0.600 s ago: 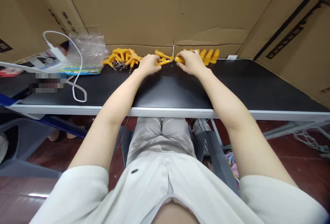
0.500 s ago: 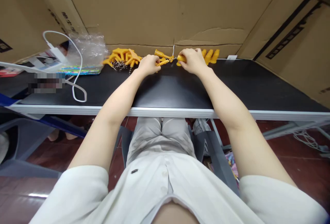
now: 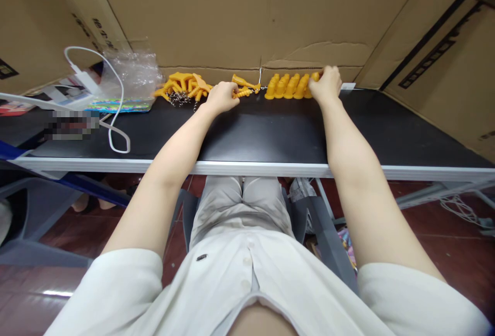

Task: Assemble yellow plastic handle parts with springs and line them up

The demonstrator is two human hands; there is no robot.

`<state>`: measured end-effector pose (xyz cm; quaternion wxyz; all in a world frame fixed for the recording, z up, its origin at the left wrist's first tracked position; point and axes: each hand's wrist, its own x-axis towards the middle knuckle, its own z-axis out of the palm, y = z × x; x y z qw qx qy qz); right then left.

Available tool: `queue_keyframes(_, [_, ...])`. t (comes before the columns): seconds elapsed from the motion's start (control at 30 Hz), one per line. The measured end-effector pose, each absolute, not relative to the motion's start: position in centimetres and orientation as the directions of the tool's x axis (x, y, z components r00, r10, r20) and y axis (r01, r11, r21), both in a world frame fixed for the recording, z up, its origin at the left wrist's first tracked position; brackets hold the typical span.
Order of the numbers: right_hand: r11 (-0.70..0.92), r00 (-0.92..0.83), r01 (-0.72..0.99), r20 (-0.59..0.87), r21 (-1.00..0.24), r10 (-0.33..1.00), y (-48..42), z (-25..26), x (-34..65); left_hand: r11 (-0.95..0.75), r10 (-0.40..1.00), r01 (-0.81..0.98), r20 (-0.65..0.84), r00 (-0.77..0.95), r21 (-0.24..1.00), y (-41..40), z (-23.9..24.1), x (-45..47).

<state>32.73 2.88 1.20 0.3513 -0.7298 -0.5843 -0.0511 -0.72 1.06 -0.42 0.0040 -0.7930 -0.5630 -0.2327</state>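
Note:
On the black tabletop, my left hand (image 3: 223, 96) is closed round an orange ribbed plastic piece (image 3: 243, 92), whose end sticks out past the fingertips. Close to it lie another orange plastic piece (image 3: 240, 80) and a short bit of spiral metal (image 3: 263, 88). Rows of orange bell-shaped plastic pieces (image 3: 288, 86) stand upright to the right. At their right end my right hand (image 3: 328, 84) has its fingers closed on one orange bell-shaped piece (image 3: 315, 76); the hand partly hides it. A heap of orange branched pieces (image 3: 181, 82) with metal spirals (image 3: 180, 98) lies left of my left hand.
Cardboard walls (image 3: 216, 16) rise behind and beside the table. At the left are a clear plastic bag (image 3: 133, 75), a colourful flat packet (image 3: 119, 105) and a white cable (image 3: 122, 93). A white tag (image 3: 348, 86) lies beyond my right hand. The metal table edge (image 3: 247, 169) runs in front.
My right hand has moved right, from beside the left hand to the far end of the rows, uncovering the bell-shaped pieces. My left hand has stayed almost in place.

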Motion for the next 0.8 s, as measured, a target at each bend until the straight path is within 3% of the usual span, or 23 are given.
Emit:
queue_keyframes(0.2, [-0.170,0.404,0.808,0.322,-0.564,0.856,1.9,0.6,33.4,-0.374,0.888,0.892,0.375,0.265,0.255,0.8,-0.3,-0.7])
queue_keyframes(0.63, [-0.129,0.422,0.763,0.338,-0.633,0.841,3.8,-0.9,35.2,-0.340,0.903,0.910,0.351,0.246,0.238,0.9,-0.2,-0.7])
queue_keyframes(0.73, [-0.167,0.432,0.768,0.308,-0.618,0.847,4.1,-1.1,35.8,-0.340,0.904,0.909,0.352,0.244,0.242,0.8,-0.1,-0.7])
queue_keyframes(0.8, [-0.103,0.366,0.810,0.361,-0.577,0.858,4.3,-1.3,36.2,-0.342,0.904,0.906,0.349,0.245,0.249,0.8,-0.1,-0.7])
